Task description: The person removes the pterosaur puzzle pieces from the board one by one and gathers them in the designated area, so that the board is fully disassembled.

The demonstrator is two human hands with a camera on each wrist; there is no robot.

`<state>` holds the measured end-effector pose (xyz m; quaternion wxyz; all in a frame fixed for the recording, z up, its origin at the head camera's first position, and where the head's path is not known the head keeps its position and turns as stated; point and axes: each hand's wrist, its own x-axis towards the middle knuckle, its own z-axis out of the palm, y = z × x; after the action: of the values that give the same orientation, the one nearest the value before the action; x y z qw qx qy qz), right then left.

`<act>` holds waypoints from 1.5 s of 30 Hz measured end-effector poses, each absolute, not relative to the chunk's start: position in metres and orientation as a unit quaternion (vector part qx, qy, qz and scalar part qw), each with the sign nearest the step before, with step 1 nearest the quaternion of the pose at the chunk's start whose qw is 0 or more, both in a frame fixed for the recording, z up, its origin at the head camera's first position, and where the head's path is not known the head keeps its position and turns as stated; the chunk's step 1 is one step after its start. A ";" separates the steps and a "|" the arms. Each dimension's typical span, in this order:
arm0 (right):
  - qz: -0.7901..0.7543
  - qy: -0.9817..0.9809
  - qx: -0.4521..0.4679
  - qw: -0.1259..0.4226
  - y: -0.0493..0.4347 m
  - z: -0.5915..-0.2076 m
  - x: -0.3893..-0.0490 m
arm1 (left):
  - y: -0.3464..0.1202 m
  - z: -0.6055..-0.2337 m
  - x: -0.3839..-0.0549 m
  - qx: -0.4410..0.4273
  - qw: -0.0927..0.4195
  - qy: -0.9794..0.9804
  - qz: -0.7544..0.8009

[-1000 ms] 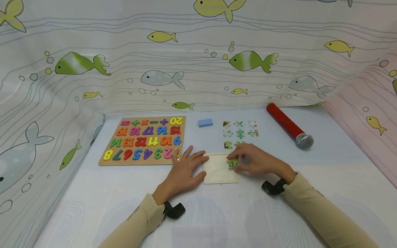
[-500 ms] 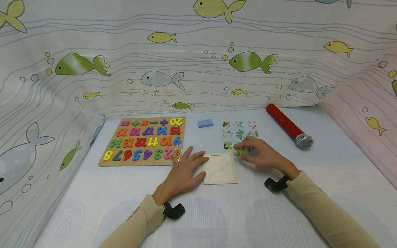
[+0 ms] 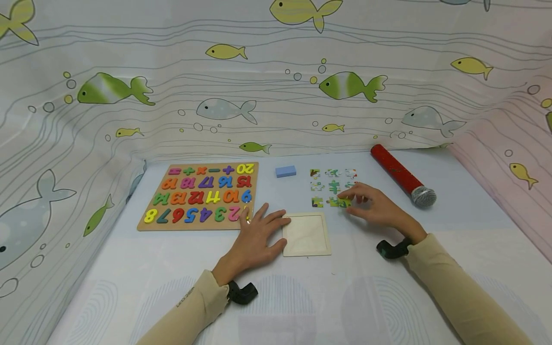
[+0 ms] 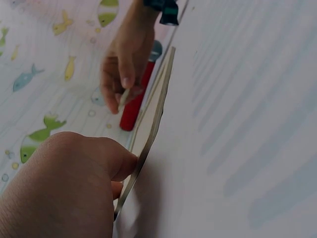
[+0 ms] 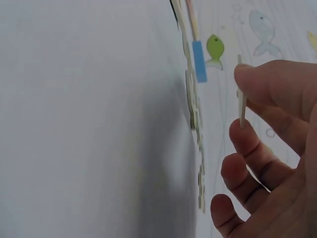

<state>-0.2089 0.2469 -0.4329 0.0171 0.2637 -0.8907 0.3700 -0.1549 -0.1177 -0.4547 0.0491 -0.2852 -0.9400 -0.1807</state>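
Note:
My right hand [image 3: 375,206] pinches a small green puzzle piece [image 3: 345,203] between thumb and fingers, to the right of the wooden puzzle tray [image 3: 306,237]. In the right wrist view this puzzle piece [image 5: 242,109] appears edge-on, raised off the table. Spread fingers of my left hand [image 3: 254,242] rest at the tray's left edge, with the thumb against its side. The tray's recess is bare pale wood. Beyond the right fingertips lie several loose jigsaw pieces [image 3: 334,186] in rows, some partly covered by the hand.
A number board [image 3: 202,196] with coloured numerals lies on the left, under the left fingertips' side. A blue block [image 3: 285,171] sits at the back. At the back right is a red microphone [image 3: 401,173]. Fish-patterned cloth [image 3: 284,76] rises behind.
My right hand has moved from over the tray's right edge rightward and away, carrying the puzzle piece towards the loose pieces. My left hand has stayed still.

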 end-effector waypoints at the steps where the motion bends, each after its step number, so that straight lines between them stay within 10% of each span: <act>1: 0.368 -0.891 0.264 0.018 0.249 -0.433 -0.210 | -0.118 -0.455 -0.155 -0.284 0.047 -0.940 -0.181; 45: 0.315 -0.926 0.203 -0.035 0.267 -0.441 -0.219 | -0.117 -0.455 -0.155 -0.285 0.045 -0.941 -0.179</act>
<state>-0.2188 0.2674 -0.4405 -0.0349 0.2029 -0.9263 0.3155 -0.1547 -0.1173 -0.4550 0.0452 -0.2849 -0.9406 -0.1788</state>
